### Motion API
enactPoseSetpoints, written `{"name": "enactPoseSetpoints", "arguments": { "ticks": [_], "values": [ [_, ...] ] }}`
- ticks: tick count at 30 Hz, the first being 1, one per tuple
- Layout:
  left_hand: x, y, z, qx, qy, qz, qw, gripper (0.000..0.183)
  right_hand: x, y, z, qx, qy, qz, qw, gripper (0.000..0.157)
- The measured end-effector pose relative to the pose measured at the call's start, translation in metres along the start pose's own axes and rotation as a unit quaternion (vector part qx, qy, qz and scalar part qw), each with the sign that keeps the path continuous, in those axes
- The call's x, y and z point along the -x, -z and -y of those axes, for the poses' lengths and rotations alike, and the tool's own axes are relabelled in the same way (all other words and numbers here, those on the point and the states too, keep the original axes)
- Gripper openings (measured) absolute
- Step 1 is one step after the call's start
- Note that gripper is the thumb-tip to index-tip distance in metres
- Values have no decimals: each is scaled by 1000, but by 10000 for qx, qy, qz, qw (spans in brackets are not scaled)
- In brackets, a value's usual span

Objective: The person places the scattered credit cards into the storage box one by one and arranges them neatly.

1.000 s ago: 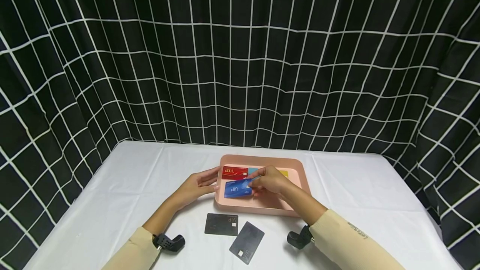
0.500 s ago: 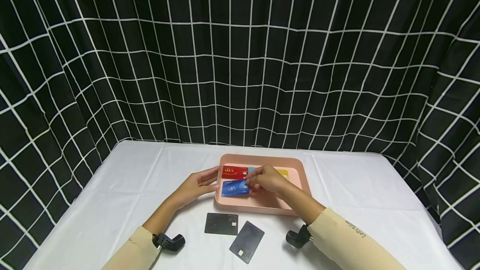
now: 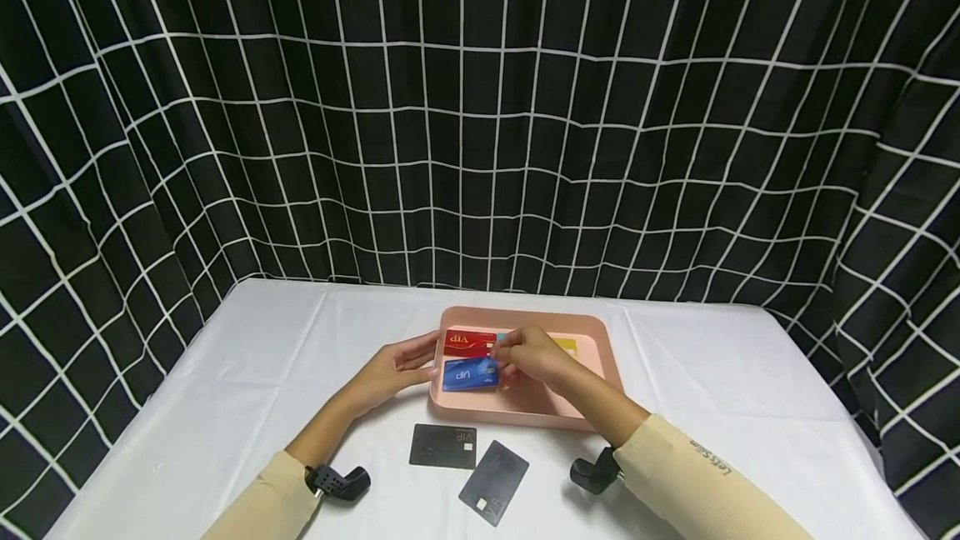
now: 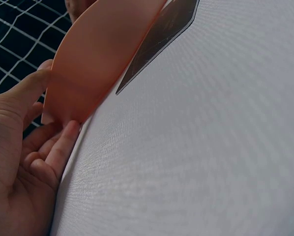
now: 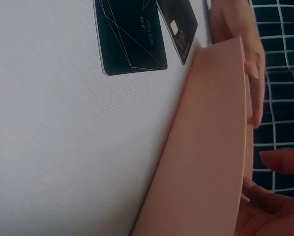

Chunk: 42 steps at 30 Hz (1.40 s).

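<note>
My left hand [image 3: 393,369] holds the left side of a pink tray [image 3: 517,417]; in the left wrist view its thumb meets the rim and its fingers touch the outer wall. Inside the tray, a blue VIP card [image 3: 467,375] lies at the front left. My right hand [image 3: 532,354] pinches that card at its right end, fingers bent. Behind it is a red VIP card [image 3: 467,344]. A yellow card [image 3: 566,347] shows past the right hand, and a sliver of a light blue card is mostly hidden by the fingers.
Two dark VIP cards lie on the white cloth in front of the tray: a black card [image 3: 442,446] and, angled beside it, a dark grey card [image 3: 493,483]. A black curtain with white grid lines [image 3: 480,148] hangs behind the table.
My right hand has slid the blue card slightly left within the tray, lining it up below the red card. The left hand and the dark cards have stayed put.
</note>
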<state>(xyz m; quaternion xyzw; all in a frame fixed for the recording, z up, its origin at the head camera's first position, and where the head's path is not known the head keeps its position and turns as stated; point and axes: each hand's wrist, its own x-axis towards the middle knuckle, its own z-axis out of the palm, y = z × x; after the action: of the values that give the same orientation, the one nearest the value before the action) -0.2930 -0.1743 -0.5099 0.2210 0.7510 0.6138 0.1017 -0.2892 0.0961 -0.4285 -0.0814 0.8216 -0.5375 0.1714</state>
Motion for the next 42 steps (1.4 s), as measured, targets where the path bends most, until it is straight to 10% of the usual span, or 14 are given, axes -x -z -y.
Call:
{"name": "enactPoseSetpoints", "arguments": {
  "ticks": [42],
  "values": [
    [1,-1,-2,-29,39,-29,10000,69,32,12,12,965,564,124,9937,30]
  ]
}}
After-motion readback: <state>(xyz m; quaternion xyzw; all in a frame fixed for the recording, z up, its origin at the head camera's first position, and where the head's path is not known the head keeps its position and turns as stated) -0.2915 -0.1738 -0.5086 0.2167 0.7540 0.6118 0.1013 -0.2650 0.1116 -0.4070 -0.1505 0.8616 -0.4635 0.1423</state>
